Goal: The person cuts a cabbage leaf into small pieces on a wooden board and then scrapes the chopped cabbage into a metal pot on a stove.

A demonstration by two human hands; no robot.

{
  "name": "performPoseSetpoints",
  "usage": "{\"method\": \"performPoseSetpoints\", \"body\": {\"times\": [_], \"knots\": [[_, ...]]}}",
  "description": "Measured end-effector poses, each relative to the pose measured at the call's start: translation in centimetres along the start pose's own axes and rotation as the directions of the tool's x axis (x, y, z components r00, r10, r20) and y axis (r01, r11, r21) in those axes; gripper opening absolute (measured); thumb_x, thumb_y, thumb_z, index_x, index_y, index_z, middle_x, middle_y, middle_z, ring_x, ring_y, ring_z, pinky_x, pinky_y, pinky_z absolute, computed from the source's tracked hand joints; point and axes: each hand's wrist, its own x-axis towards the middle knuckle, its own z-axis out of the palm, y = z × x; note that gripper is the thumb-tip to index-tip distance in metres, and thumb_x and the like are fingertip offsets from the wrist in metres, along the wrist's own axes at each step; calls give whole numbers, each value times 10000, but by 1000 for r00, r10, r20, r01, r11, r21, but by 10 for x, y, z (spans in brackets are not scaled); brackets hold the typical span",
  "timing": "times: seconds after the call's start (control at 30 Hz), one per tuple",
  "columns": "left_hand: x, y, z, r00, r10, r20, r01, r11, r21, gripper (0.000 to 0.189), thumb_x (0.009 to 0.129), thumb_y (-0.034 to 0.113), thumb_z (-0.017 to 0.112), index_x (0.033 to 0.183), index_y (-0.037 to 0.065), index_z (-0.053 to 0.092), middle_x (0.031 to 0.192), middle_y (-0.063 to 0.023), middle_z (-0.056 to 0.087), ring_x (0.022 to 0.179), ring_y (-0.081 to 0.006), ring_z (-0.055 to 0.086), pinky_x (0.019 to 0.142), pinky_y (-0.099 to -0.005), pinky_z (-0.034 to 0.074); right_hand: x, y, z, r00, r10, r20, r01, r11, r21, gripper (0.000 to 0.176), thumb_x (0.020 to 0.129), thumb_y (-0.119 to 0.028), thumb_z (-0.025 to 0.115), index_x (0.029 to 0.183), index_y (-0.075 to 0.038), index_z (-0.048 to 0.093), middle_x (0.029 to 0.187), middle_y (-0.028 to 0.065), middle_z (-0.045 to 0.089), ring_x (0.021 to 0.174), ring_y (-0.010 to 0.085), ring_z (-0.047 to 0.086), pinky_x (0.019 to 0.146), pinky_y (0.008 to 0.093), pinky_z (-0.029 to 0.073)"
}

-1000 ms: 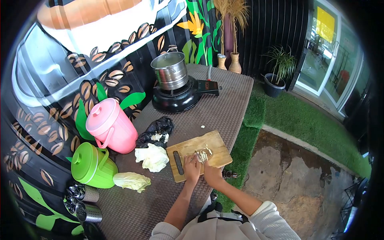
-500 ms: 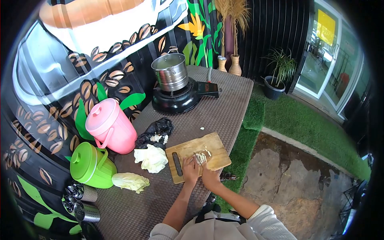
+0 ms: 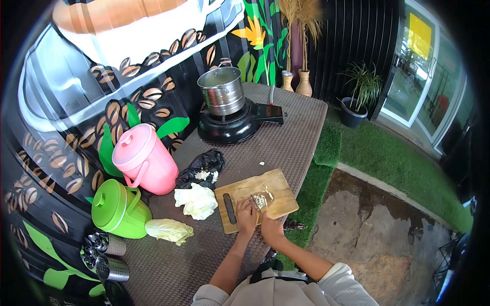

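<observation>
A wooden cutting board [image 3: 279, 191] lies near the table's front edge. On it is a small heap of thin, pale slices [image 3: 261, 200]. Fingers bent and drawn together, my left hand [image 3: 246, 214] presses down on the board left of the heap; whatever is under its fingertips is hidden. My right hand [image 3: 271, 228] is closed at the board's near edge around a knife, its handle covered and little of its blade showing beside the slices. Left of the board sit a pale cabbage piece [image 3: 197, 202] and a longer leafy head [image 3: 170, 231].
A steel pot [image 3: 222, 94] stands on a black portable stove [image 3: 229, 126] at the back. Pink [image 3: 148, 163] and green lidded jugs [image 3: 117, 211] line the wall side, near steel cutlery holders [image 3: 113, 269]. A black plastic bag [image 3: 206, 166] lies behind the cabbage.
The whole view has shifted slightly. My right hand has drawn back a little toward me, while my left hand stays at nearly the same place on the board.
</observation>
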Motion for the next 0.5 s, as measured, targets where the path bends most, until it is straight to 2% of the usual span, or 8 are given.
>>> {"method": "performPoseSetpoints", "body": {"times": [0.03, 0.1, 0.23, 0.3, 0.33, 0.4, 0.5], "knots": [[0, 2, -2, 1000, -19, 13, 20, 999, -26, 226, 869, 91, 550, 993, -41, 685, 1058, -151, 649, 1085, -322, 549, 1054, -435, 371, 3, -1, 4, 1000, -6, 2, 6, 1000, -2, 187, 862, -144, 516, 971, 4, 479, 669, 126, 664, 606, 283, 686, 530, 365, 560], [2, 4, -5, 1000, -20, 7, 20, 1000, -16, 224, 872, 88, 547, 989, -46, 682, 1068, -151, 648, 1086, -322, 549, 1050, -431, 375, 6, -5, 12, 1000, 8, -10, -7, 999, 47, 186, 849, -102, 519, 983, 1, 442, 737, 210, 664, 707, 347, 688, 603, 439, 556], [0, 4, -3, 1000, -9, 0, 9, 1000, -12, 218, 875, 80, 546, 984, -57, 676, 1089, -152, 645, 1096, -319, 546, 1046, -420, 381, 31, 7, -4, 995, -45, 90, 30, 987, 159, 182, 860, -114, 500, 990, 4, 450, 738, 215, 662, 703, 372, 679, 612, 447, 551], [0, 5, -2, 1000, -18, 1, 18, 1000, 8, 219, 874, 78, 548, 991, -58, 674, 1092, -154, 644, 1100, -319, 544, 1044, -420, 383, 33, 14, -6, 985, -166, 49, 163, 985, 64, 220, 866, -111, 500, 1039, 20, 463, 713, 168, 671, 642, 307, 691, 518, 377, 553], [-1, 5, -2, 1000, -27, 4, 27, 999, 26, 220, 873, 76, 550, 997, -59, 671, 1095, -155, 643, 1105, -320, 541, 1043, -421, 384, 28, 12, -4, 984, -170, 51, 167, 984, 64, 220, 866, -111, 500, 1039, 20, 463, 713, 168, 671, 642, 307, 691, 518, 377, 553], [0, 2, -2, 1000, -5, -2, 5, 1000, 25, 220, 871, 73, 553, 1003, -59, 670, 1098, -156, 643, 1107, -322, 540, 1041, -420, 386, 9, 10, -1, 991, -103, -84, 108, 993, 50, 180, 863, -101, 498, 1006, 2, 458, 725, 181, 669, 661, 320, 692, 536, 400, 558], [-1, 0, 0, 1000, 14, 3, -14, 999, 35, 221, 866, 64, 558, 1015, -57, 668, 1106, -159, 641, 1111, -326, 537, 1037, -419, 391, -3, 5, 4, 998, -52, -26, 50, 997, -62, 165, 861, -94, 495, 992, -7, 448, 722, 188, 667, 665, 326, 692, 556, 419, 562]]}}
